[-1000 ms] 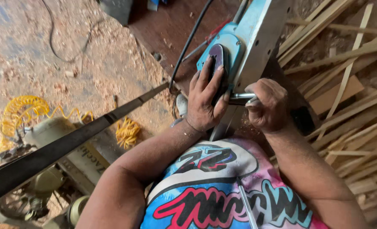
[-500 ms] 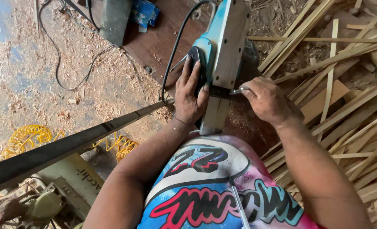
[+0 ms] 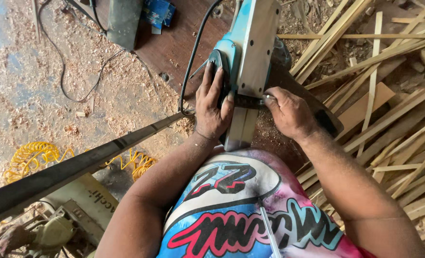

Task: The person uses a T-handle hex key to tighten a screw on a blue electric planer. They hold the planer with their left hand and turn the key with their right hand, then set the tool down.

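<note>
- The planer [image 3: 250, 52], a blue electric tool turned sole-up, lies on a dark brown table [image 3: 174, 43] just in front of the person's chest.
- The left hand [image 3: 214, 107] lies flat against the planer's left side, fingers spread and pressed on the blue housing; its grip is open, steadying rather than closed around anything.
- The right hand [image 3: 289, 112] is at the planer's right side, level with the cutter slot, its grip pinched shut on a small metal tool [image 3: 265, 98] whose tip meets the planer; what kind of tool it is cannot be told.
- A black cord [image 3: 193, 62] runs from the planer's left side, looping down towards the left hand.
- Right of the planer lies a heap of wood strips [image 3: 384, 95].
- Left of the planer the floor [image 3: 40, 100] is covered in sawdust, with a yellow coiled hose [image 3: 30, 155] further left.
- A dark bar [image 3: 88, 160] slants away from the planer's near left.
</note>
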